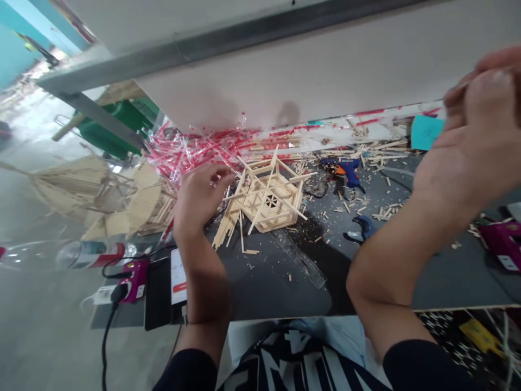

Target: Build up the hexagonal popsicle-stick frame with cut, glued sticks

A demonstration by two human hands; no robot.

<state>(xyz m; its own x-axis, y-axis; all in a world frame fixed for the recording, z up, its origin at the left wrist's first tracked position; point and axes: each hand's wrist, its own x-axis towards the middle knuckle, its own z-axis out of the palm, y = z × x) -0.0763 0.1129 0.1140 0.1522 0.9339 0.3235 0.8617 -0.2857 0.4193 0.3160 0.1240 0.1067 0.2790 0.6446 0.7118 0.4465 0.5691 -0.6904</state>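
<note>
My left hand [202,196] hovers at the left of the wooden stick model [272,203], its fingers loosely curled and apart, with nothing visible between them. The model is a six-sided lattice of thin pale sticks with longer sticks crossing over its top. Beside it lies a bundle of loose sticks [228,221], close to my left fingertips. Raised high at the right edge is my right hand [482,117], well away from the model. Its fingers are bent and pressed together; whatever they may hold is hidden.
A blue glue gun [349,171] and blue clamp-like tool [364,228] lie among stick scraps. Red-and-clear plastic wrappers [199,146] line the back. A clear ruler [303,260], phone [178,277] and purple power strips [136,279] are on the table. A larger stick structure [134,209] stands left.
</note>
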